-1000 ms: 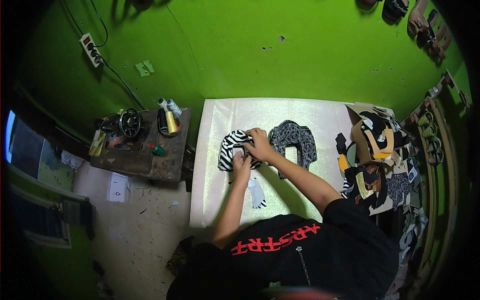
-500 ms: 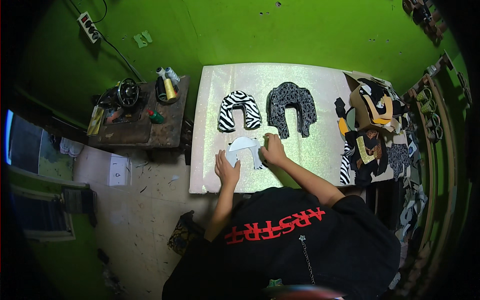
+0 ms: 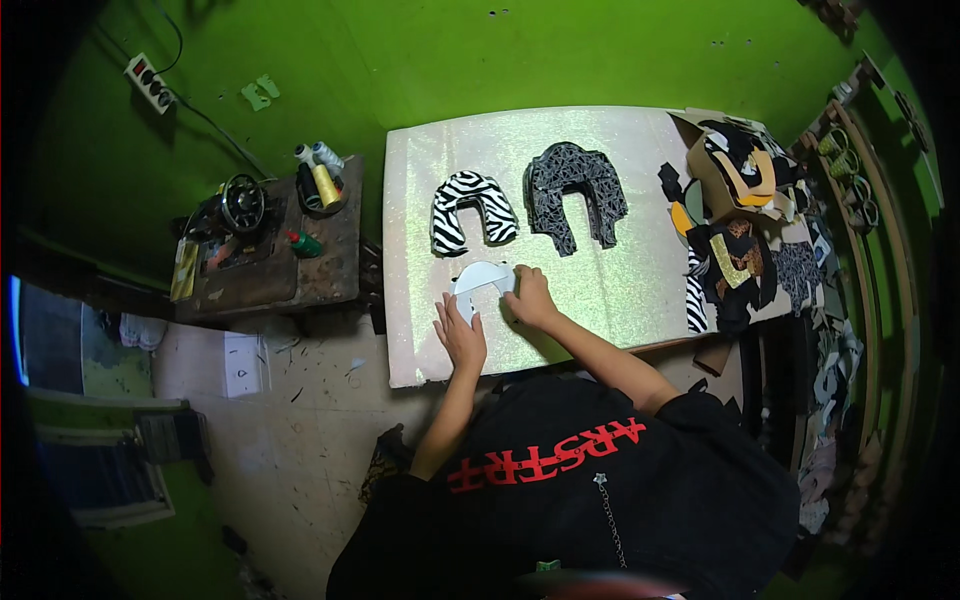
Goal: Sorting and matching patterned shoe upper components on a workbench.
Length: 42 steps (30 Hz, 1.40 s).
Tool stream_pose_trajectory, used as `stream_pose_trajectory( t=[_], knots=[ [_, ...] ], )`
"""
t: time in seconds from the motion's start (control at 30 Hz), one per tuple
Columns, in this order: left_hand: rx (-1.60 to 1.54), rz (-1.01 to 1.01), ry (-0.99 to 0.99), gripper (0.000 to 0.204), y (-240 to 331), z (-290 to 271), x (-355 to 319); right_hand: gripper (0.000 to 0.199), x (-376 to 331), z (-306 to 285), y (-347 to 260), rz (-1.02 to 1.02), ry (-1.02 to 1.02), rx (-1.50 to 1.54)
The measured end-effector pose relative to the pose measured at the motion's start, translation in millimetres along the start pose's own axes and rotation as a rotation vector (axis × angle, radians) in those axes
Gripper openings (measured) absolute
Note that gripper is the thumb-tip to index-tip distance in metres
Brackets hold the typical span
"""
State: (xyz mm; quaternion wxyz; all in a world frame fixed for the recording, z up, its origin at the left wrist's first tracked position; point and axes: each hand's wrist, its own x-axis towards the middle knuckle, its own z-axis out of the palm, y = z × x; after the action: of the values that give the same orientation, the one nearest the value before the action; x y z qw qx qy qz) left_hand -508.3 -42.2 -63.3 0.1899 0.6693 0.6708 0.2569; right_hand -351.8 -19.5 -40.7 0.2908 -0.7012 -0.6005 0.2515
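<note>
A pale U-shaped piece (image 3: 484,274), with a white curved layer across its top, lies near the front of the table with its opening toward me. Dark bits show at its edges. Its left leg sits between the thumb and fingers of my left hand (image 3: 461,335). My right hand (image 3: 533,298) is closed on the right leg, hiding most of it. Just beyond lies a stack of zebra-striped U-shaped pieces (image 3: 449,224). To the right of that stack is a thicker pile of black-and-grey patterned U-shaped pieces (image 3: 545,190).
A shimmering pale sheet covers the table (image 3: 640,290). At its right stands a cardboard box (image 3: 712,182) of scraps, with more cut scraps (image 3: 735,262) beside it. On the left, a sewing machine (image 3: 240,205), thread cones (image 3: 326,187) and a green bottle (image 3: 304,244) occupy a wooden table.
My right hand has moved inward over the right leg of the pale piece, which it now mostly covers. My left hand stays at the left leg. The whole view has shifted slightly.
</note>
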Motion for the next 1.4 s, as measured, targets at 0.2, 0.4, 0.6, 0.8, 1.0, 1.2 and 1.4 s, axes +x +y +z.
stream_pose_trajectory(
  t=[0.2, 0.4, 0.6, 0.8, 1.0, 1.2, 1.4],
  knots=[
    [-0.008, -0.095, 0.038, 0.054, 15, -3, 3, 0.05, -11, -19, 16, -0.058, 0.005, 0.24],
    [-0.007, 0.056, 0.082, 0.058, 71, 11, 8, 0.04, -26, -63, 53, 0.012, 0.116, 0.425],
    [-0.081, 0.26, 0.005, 0.054, 148, 48, -1, 0.031, -33, -132, 105, 0.054, 0.425, 0.505],
    [-0.207, 0.427, -0.069, 0.049, 228, 111, -18, 0.028, -58, -223, 170, 0.128, 0.572, 0.439],
    [-0.253, 0.629, -0.318, 0.036, 295, 173, -38, 0.025, -77, -286, 253, 0.177, 0.786, 0.31],
    [-0.185, 0.457, -0.589, 0.033, 347, 205, -40, 0.022, -77, -316, 284, 0.17, 0.696, 0.319],
    [-0.381, 0.379, -0.506, 0.021, 361, 215, -25, 0.022, -43, -352, 280, 0.036, 0.639, 0.31]
  ],
)
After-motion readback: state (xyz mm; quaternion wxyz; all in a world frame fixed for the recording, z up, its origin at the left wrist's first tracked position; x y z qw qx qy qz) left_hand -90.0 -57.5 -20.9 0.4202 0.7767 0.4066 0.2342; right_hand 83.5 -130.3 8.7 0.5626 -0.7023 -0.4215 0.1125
